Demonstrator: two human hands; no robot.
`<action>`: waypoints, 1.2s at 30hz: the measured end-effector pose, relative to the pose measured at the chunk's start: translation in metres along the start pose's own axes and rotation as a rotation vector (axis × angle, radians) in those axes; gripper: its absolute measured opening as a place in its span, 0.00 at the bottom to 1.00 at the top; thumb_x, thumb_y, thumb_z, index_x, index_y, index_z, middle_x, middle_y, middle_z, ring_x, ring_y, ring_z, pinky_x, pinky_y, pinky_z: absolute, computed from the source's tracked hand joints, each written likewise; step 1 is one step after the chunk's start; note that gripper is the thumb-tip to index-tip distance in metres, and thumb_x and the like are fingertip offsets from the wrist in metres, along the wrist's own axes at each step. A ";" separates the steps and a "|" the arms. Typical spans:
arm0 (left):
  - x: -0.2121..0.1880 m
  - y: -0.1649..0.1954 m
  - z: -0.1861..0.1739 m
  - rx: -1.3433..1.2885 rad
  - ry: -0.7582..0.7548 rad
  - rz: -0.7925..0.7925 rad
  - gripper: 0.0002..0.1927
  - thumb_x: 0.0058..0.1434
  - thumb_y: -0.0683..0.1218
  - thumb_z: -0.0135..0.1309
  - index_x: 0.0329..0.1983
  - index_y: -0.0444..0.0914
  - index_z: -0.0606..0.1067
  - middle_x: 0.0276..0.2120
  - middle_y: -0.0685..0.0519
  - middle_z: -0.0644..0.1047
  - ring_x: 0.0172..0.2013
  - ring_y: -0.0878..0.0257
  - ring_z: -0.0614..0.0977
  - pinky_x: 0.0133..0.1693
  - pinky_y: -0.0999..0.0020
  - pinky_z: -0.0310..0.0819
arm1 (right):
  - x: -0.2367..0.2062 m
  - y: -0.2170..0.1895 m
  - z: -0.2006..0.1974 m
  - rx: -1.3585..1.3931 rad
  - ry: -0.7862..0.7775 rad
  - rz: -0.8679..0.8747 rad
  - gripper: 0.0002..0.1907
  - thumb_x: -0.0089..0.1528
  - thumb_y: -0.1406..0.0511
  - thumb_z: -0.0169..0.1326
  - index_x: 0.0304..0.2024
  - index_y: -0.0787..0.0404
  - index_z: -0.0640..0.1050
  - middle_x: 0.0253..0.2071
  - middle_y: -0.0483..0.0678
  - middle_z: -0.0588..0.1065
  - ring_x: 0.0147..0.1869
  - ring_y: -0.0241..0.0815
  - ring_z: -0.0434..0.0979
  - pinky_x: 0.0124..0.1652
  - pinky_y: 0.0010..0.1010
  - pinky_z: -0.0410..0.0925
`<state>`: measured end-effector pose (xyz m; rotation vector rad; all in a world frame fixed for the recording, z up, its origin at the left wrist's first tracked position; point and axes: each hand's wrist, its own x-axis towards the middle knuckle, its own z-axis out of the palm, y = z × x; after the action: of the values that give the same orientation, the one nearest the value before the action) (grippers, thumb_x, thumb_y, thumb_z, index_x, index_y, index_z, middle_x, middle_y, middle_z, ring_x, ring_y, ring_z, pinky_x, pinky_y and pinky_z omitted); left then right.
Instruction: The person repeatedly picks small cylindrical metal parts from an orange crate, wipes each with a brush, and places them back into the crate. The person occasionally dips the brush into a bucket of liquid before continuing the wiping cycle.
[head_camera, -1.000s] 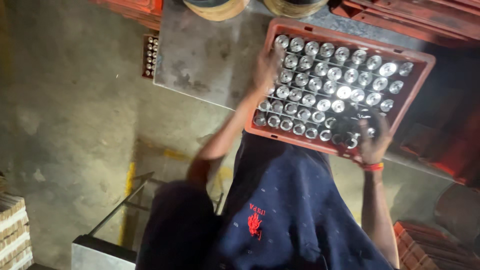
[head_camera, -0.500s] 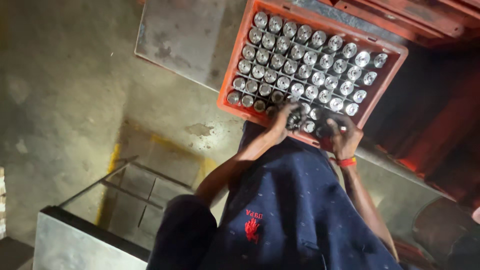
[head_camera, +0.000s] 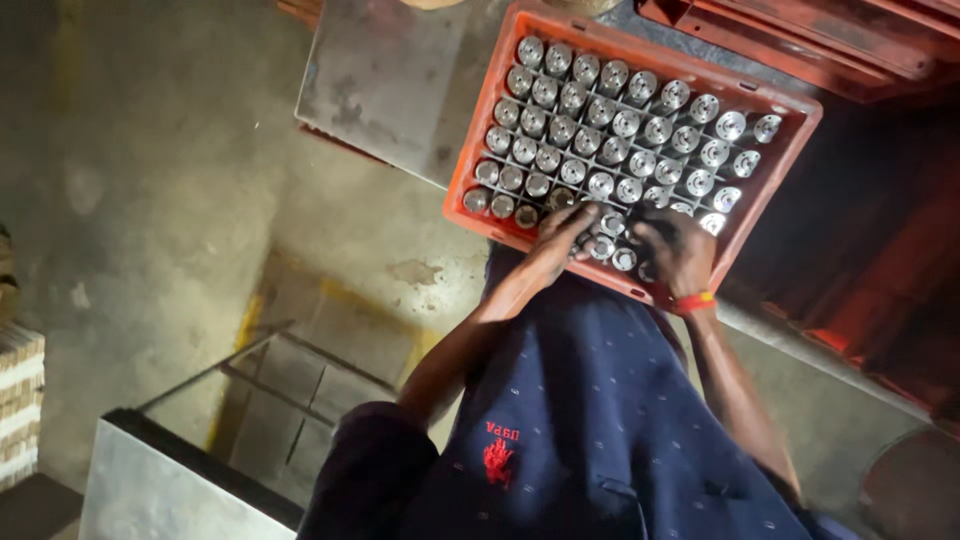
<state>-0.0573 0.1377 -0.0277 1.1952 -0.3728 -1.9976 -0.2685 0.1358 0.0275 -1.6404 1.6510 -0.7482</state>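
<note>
The head camera looks straight down on an orange crate (head_camera: 778, 190) full of shiny metal cylinders (head_camera: 628, 123), each standing upright in its own cell of the grid. The crate sits tilted across the frame on a grey metal table (head_camera: 385, 90).

The left hand (head_camera: 560, 238) lies at the near edge of the crate, fingers stretched flat over the cylinders of the front rows; whether it grips any of them cannot be told. The right hand (head_camera: 678, 250) is just beside it, also at the near edge, curled down over the cylinders near the crate's near right corner, an orange wristband (head_camera: 693, 300) on its wrist. Its fingers hide what is under them, so its grip cannot be told either.

Beyond the far edge of the crate lie more red crates (head_camera: 800, 30), close against it. Left of the crate the table top is bare up to its edge, and past that is stained concrete floor (head_camera: 150, 200). Below the crate, at the lower left, stands an open metal frame (head_camera: 250, 410).
</note>
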 end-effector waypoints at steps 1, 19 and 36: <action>0.001 0.004 0.000 0.085 -0.089 0.012 0.18 0.71 0.54 0.54 0.56 0.37 0.76 0.29 0.60 0.72 0.25 0.72 0.72 0.23 0.78 0.62 | -0.006 -0.004 0.001 0.115 0.027 0.065 0.13 0.64 0.63 0.64 0.48 0.62 0.82 0.43 0.51 0.82 0.43 0.42 0.81 0.44 0.32 0.72; 0.040 -0.004 -0.005 0.050 -0.044 -0.213 0.11 0.64 0.50 0.55 0.48 0.44 0.73 0.27 0.57 0.77 0.20 0.69 0.75 0.17 0.74 0.62 | -0.062 0.020 -0.021 -0.406 0.186 -0.190 0.11 0.57 0.70 0.60 0.43 0.59 0.82 0.50 0.56 0.82 0.47 0.57 0.77 0.47 0.42 0.72; 0.024 -0.021 0.035 0.329 -0.364 -0.022 0.26 0.67 0.52 0.55 0.68 0.48 0.67 0.28 0.59 0.75 0.23 0.74 0.72 0.20 0.78 0.64 | -0.045 0.036 0.006 0.476 -0.109 0.292 0.12 0.71 0.66 0.57 0.56 0.64 0.80 0.43 0.45 0.78 0.45 0.31 0.75 0.44 0.25 0.69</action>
<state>-0.1029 0.1296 -0.0375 1.0218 -0.9026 -2.2338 -0.2871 0.1829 -0.0018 -1.0628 1.4523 -0.8091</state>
